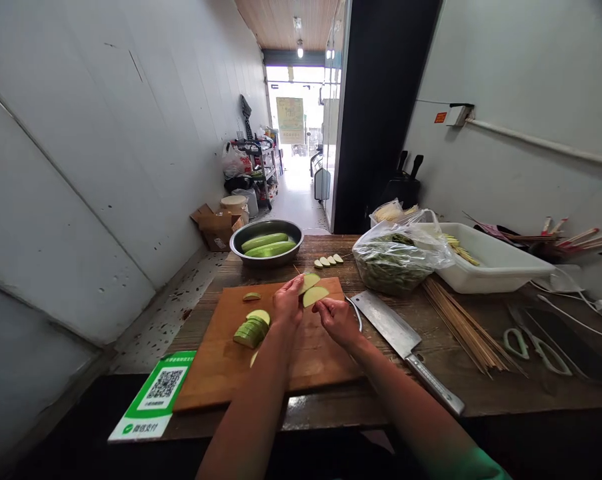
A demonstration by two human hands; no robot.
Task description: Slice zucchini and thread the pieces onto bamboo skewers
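Note:
Over the wooden cutting board (208,353), my left hand (287,299) is closed on a half-round zucchini slice (309,281). A thin stick tip (295,269) shows just above its fingers. My right hand (337,320) pinches the lower edge of a second zucchini slice (315,296), which overlaps the first from below. Whether the stick passes through either slice is hidden. On the board left of my hands lie a stack of cut zucchini (251,331) and a small end piece (251,297). Beyond the board, several slices sit in a row on a skewer (329,261).
A metal bowl (236,252) with whole zucchini stands behind the board. To the right are a cleaver (388,325), bamboo skewers (463,323), scissors (543,347), a plastic bag of greens (398,257) and a white tub (505,267). A QR-code card (153,397) lies front left.

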